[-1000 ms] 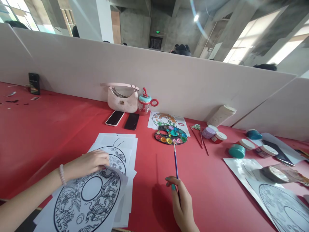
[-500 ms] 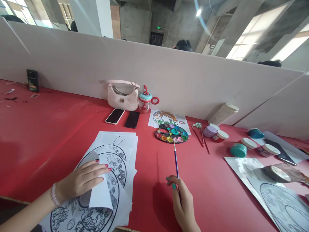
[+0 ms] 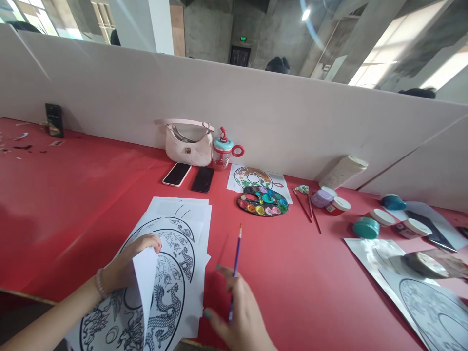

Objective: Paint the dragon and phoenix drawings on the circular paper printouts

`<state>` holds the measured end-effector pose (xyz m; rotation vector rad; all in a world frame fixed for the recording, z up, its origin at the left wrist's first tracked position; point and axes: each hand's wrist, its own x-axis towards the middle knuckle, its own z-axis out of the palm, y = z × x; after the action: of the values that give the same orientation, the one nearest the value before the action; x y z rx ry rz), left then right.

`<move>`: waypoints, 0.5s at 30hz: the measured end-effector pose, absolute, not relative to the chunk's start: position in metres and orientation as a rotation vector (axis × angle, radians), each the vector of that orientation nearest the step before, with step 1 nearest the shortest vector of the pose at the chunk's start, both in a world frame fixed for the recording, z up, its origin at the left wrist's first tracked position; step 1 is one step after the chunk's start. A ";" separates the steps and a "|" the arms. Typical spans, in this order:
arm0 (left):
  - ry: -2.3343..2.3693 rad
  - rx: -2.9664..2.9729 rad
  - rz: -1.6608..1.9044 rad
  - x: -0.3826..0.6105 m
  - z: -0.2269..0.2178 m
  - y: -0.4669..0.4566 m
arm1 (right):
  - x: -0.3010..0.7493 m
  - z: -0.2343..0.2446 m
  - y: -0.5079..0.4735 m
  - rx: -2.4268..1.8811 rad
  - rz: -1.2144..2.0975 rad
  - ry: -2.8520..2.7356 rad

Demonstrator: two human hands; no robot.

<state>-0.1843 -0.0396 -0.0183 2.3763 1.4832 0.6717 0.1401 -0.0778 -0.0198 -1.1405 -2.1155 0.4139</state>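
On the left, my left hand (image 3: 127,261) is closed on a lifted white sheet of paper (image 3: 145,285), whose edge stands up from the stack. Its fingers are partly hidden behind the sheet. Beneath it lie several overlapping printed line drawings (image 3: 170,312) of a dragon within a ring. A paintbrush (image 3: 238,248) with a purple-blue handle is held in my right hand (image 3: 243,314), tip pointing up and away. Thumb and index finger stretch out to the left while the brush rests in the hand. Beyond the brush tip sits a dark paint palette (image 3: 262,201) with several colours.
A partly coloured drawing (image 3: 252,176) lies behind the palette. Two phones (image 3: 202,180), a pink handbag (image 3: 188,146) and a cup (image 3: 222,152) stand near the partition. To the right are thin brushes (image 3: 302,207), paint jars (image 3: 366,227) and another person's hand (image 3: 458,265) at the edge.
My left hand has turned and raised the sheet's edge more upright, baring more of the dragon drawing. My right hand has carried the paintbrush left and back from the palette.
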 end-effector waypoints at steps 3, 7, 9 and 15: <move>1.356 2.447 0.670 -0.182 -0.014 -0.037 | 0.107 -0.019 -0.079 -1.193 0.509 -2.307; 1.265 2.582 0.509 -0.179 -0.011 -0.029 | 0.085 -0.019 -0.068 -1.394 0.544 -2.389; 1.246 2.602 0.470 -0.178 -0.011 -0.024 | 0.081 -0.021 -0.063 -1.456 0.544 -2.389; 1.298 2.508 0.498 -0.183 -0.014 -0.006 | 0.070 -0.019 -0.046 -1.492 0.468 -2.415</move>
<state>-0.1825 -0.0065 -0.0135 2.5079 1.2985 0.4980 0.0697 -0.0456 -0.0187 -1.4923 -2.4149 0.4684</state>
